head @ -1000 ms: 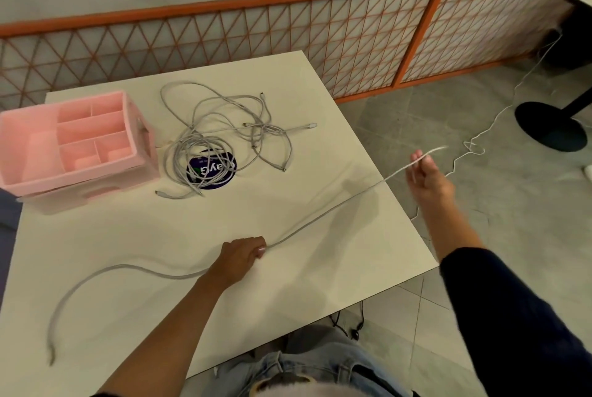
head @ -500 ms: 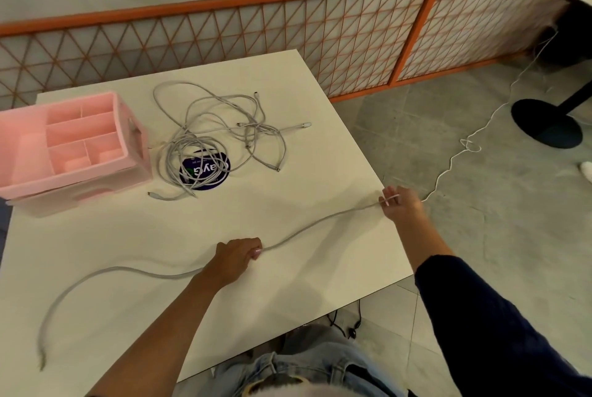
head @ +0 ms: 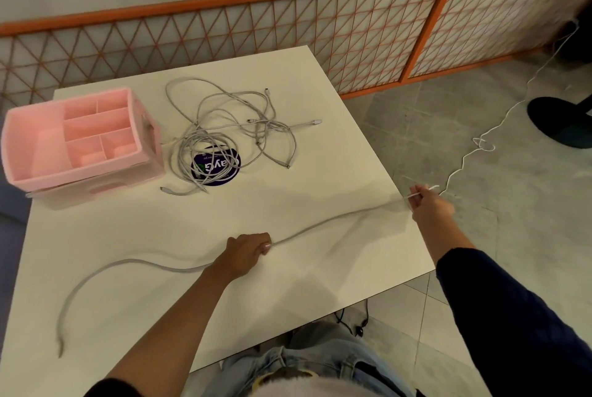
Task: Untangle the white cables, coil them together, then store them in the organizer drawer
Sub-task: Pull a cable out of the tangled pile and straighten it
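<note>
One long white cable (head: 323, 223) runs across the near half of the white table (head: 320, 284). My left hand (head: 246, 252) grips it near its middle, down on the table top. My right hand (head: 428, 206) pinches the cable's end just past the table's right edge. The cable's other end trails off to the left and curls toward the near left corner. A tangle of white cables (head: 224, 134) lies at the back middle of the table. The pink organizer (head: 51, 143), with open compartments on top and a drawer below, stands at the back left.
A round dark sticker (head: 221, 171) lies under the tangle. An orange lattice fence (head: 320, 34) runs behind the table. On the tiled floor to the right lie a thin white cord (head: 480, 140) and a black round table base (head: 560, 121).
My right hand has come back from out over the floor to the table's right edge with the cable's end. The stretch between my hands has gone slack. My left hand has stayed put.
</note>
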`<action>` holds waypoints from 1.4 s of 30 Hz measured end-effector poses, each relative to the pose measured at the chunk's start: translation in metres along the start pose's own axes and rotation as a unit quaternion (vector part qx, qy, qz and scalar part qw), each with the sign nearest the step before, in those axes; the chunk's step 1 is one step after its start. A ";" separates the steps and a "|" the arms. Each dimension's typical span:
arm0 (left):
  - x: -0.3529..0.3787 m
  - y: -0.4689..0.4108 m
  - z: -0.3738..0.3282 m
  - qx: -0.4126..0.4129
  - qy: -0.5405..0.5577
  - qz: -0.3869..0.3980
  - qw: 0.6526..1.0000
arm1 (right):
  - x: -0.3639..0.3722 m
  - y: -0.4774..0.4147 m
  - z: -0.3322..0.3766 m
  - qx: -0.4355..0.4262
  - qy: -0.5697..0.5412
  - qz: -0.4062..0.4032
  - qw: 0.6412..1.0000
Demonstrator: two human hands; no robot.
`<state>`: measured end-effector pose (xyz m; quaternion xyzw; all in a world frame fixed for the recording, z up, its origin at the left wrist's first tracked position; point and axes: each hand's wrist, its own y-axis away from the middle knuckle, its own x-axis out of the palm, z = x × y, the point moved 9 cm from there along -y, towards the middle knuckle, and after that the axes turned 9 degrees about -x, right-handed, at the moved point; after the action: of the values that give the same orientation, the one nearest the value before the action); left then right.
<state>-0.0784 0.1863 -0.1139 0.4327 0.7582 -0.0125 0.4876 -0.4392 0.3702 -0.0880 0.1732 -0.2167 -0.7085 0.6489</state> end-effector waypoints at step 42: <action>-0.119 0.183 0.216 -0.280 0.012 -0.313 0.908 | 0.182 0.311 -0.205 -0.272 0.654 0.652 0.269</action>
<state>0.2192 0.1285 -0.0645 0.0195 0.8329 0.0537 0.5505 -0.0865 0.1527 -0.0897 0.1922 0.4464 0.2869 0.8255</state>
